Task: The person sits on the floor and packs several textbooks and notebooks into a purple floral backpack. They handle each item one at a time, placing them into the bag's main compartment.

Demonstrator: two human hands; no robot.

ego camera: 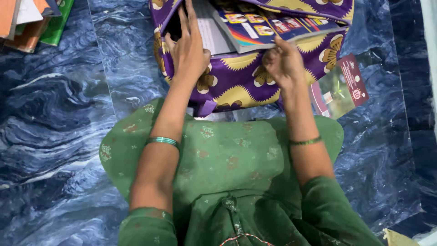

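Bag (246,77) lies just beyond your knees. Left hand (189,50) spreads its opening, fingers wide; right hand (283,61) pinches the rim beside the books (268,25). Keep the mouth taut.

One purple patterned bag (246,77). Inside the bag, two books: one colourful book (268,25) and one white book (209,32). Beside the bag, one maroon booklet (341,86). Two green bangles (163,141).

Purple cloth bag (246,79) with yellow flower print, lying open on blue marbled floor.
Colourful book (273,27) lies tilted in the opening, partly out; white-paged notebook (211,34) beside it.
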